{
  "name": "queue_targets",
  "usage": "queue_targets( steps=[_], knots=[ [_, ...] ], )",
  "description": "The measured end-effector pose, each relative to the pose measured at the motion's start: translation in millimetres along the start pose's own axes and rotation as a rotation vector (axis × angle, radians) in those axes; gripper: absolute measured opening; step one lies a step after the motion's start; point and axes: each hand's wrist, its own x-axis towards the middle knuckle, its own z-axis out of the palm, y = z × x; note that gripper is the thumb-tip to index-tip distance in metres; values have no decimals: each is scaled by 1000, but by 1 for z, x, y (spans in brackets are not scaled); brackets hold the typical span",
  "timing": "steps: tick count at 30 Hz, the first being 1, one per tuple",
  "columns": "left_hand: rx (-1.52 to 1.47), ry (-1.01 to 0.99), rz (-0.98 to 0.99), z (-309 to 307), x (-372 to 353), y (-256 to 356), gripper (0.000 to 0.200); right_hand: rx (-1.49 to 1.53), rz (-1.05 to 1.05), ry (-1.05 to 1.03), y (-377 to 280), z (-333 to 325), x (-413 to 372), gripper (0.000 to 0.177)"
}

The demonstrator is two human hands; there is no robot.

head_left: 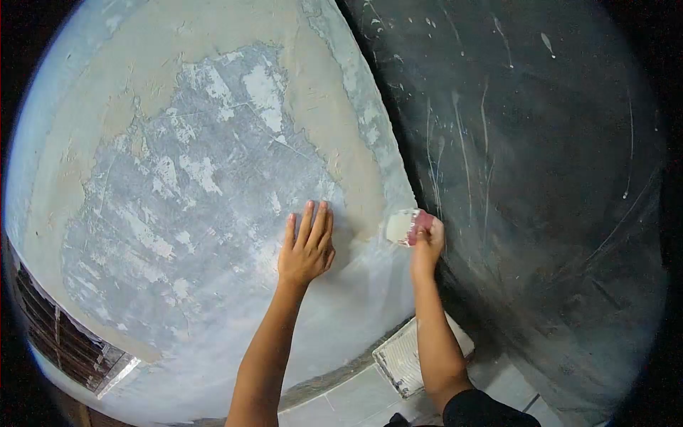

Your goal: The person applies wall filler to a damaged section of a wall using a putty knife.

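My left hand (306,245) lies flat against the patchy grey-white wall (220,156), fingers stretched upward and holding nothing. To its right, my right hand (428,245) grips a putty knife (401,227) by its pinkish-red upper part. The pale, wide blade is tilted against the wall near its right edge, and white filler is smeared where blade and grip meet. A beige band of filler (334,128) curves over the top and sides of the grey area, ending just above the blade.
A dark surface (555,178) with whitish drips and scratches borders the wall on the right. Below my right forearm, a ridged white block or tray (402,359) rests on the tiled floor (356,398). A barred opening (60,334) shows at lower left.
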Motion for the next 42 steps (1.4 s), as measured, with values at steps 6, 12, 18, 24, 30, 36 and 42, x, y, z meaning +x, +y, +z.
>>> queue_targets(
  steps=[6,12,18,24,30,36,42],
  knots=[
    [-23,-15,-8,2,-1,0,61,-25,-103,-211,17,29,-12,27],
    [-14,-22,11,8,-3,0,75,128,25,-15,14,-12,12,21],
    [-24,28,-10,5,0,1,58,-62,-83,-268,27,13,-10,31],
    [-43,13,-3,3,1,0,62,57,3,-18,22,-14,20,24],
    [-34,3,-3,7,-1,1,70,26,-93,-243,0,27,-1,25],
    [-21,6,8,8,-1,0,68,-1,-47,-5,41,-6,44,26],
    [32,26,4,3,2,1,60,161,-115,-160,-6,25,10,24]
  ],
)
